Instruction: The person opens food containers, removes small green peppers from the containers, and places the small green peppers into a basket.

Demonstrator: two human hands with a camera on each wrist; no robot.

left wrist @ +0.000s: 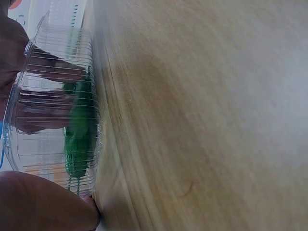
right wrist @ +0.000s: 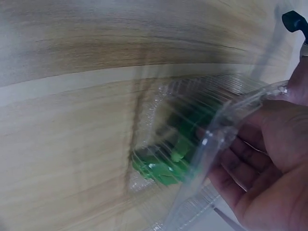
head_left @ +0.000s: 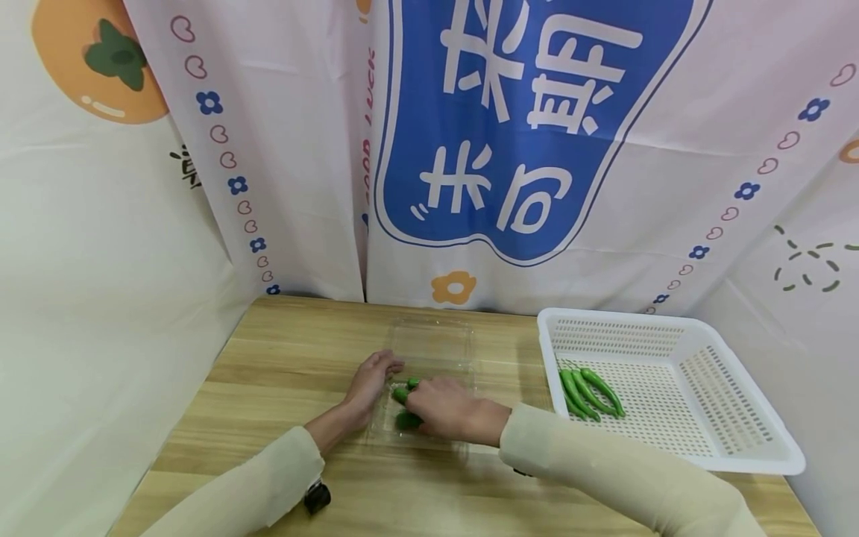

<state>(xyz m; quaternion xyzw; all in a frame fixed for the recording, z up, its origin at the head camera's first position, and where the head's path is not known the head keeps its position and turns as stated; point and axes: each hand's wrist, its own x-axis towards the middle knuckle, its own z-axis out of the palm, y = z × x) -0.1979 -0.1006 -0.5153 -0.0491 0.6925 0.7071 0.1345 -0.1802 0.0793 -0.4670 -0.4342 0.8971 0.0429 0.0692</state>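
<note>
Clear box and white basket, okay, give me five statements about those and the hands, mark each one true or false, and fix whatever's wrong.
1. The right hand reaches into the clear box. True.
2. The box's lid is closed. False: the lid is open.
3. Green peppers lie in the white basket. True.
4. The left hand is inside the basket. False: the left hand is at the box.
5. Something green shows through the box's wall. True.
</note>
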